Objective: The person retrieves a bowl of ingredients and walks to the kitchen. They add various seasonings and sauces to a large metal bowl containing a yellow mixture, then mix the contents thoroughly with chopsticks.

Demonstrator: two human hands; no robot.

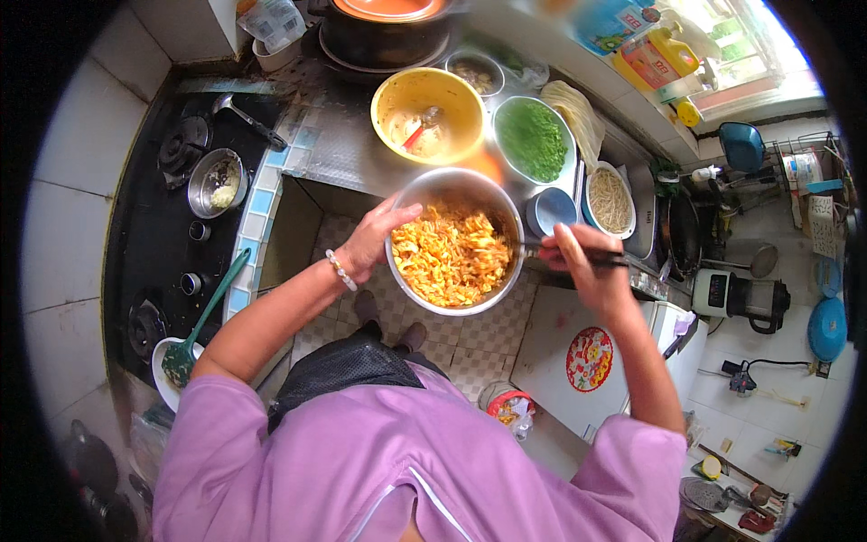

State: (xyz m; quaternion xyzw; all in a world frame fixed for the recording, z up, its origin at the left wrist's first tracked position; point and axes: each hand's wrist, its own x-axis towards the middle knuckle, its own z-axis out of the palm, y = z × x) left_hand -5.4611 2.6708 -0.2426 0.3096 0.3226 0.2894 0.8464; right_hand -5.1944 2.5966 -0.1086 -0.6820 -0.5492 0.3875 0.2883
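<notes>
My left hand (374, 238), with a beaded bracelet at the wrist, grips the left rim of a metal bowl (404, 288). Yellow-orange shredded food (443, 261) fills much of this bowl, which is held in front of the counter's edge. At its right rim, my right hand (586, 261) is closed around dark chopsticks or a similar thin utensil (606, 257); the far tips are blurred in the food. Beyond the bowl stands a yellow basin (386, 146) holding a red-handled spoon (413, 137). Chopped greens (538, 142) lie in a bowl to its right, above a small blue bowl (552, 211).
A black stove (162, 251) at the left bears a small metal bowl (195, 190) and a ladle (250, 122). A green spatula (217, 295) rests in a white dish (162, 386). Bean sprouts (609, 200) sit by the sink (648, 210). A white appliance (569, 386) stands at the lower right.
</notes>
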